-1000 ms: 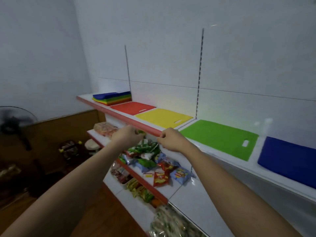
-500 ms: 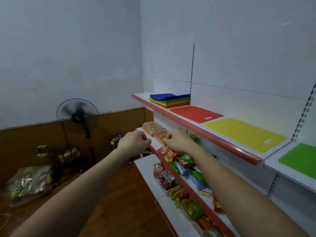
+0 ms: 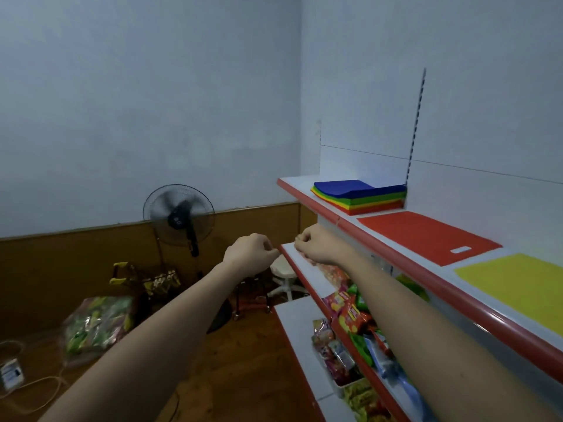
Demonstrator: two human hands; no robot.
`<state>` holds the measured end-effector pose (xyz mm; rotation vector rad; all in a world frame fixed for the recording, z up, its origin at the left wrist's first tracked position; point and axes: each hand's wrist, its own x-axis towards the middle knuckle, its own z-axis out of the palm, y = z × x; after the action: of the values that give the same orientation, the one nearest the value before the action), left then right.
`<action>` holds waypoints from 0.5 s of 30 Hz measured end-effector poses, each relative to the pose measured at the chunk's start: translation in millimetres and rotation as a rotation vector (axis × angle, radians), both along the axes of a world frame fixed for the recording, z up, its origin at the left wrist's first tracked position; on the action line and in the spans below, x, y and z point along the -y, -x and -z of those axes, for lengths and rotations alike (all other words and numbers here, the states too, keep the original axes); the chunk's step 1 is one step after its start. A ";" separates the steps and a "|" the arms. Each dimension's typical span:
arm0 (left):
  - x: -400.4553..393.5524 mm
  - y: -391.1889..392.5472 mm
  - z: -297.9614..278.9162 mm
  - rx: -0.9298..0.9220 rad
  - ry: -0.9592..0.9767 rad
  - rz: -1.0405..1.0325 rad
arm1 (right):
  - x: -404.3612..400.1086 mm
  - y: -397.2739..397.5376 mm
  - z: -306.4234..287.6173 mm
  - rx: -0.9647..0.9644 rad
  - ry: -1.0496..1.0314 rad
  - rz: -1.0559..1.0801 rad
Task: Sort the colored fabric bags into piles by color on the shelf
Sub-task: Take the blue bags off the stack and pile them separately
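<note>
Left of both hands: standing fan (image 3: 179, 219) against a wood-panelled wall, snack sacks on the wood floor. Left hand (image 3: 248, 254) curled, holding nothing. Right hand (image 3: 315, 245) curled likewise, empty, just beside the left. Up and right of them on the top shelf (image 3: 307, 198): mixed stack of bags (image 3: 359, 196), blue on top; beyond it one red bag (image 3: 426, 236), then a yellow bag (image 3: 518, 284). Risk: grabbing several thin layers together, or dragging the stack off the red-lipped edge. Snack packets (image 3: 350, 318) below the right arm.
</note>
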<state>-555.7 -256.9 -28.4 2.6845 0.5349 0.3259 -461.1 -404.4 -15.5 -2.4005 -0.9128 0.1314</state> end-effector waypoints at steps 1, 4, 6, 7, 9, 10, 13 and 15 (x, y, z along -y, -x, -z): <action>-8.4 -10.8 -1.5 -0.007 -0.009 -0.008 | -7.0 -9.5 -1.9 0.005 0.003 -0.008; -31.1 -42.0 -2.1 0.007 -0.031 -0.033 | -30.2 -38.5 -2.7 0.043 0.031 -0.030; -46.2 -59.6 -0.9 0.007 -0.028 -0.047 | -47.8 -57.2 -1.2 0.051 0.037 -0.050; -54.3 -67.1 0.0 -0.002 -0.027 -0.053 | -57.0 -65.9 0.2 0.050 0.045 -0.061; -73.4 -83.5 1.9 -0.011 -0.030 -0.064 | -75.5 -83.1 2.7 0.046 0.067 -0.072; -83.7 -91.9 2.5 -0.009 -0.030 -0.070 | -84.9 -91.9 3.8 0.045 0.074 -0.073; -116.5 -115.7 5.9 -0.001 -0.029 -0.080 | -114.6 -118.2 7.2 0.045 0.082 -0.069; -140.5 -131.8 10.3 0.003 -0.027 -0.071 | -137.4 -136.8 13.0 0.043 0.083 -0.065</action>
<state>-423.8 -116.4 -38.7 2.6950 0.6304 0.3593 -324.3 -267.1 -28.5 -2.4592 -1.0242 0.1454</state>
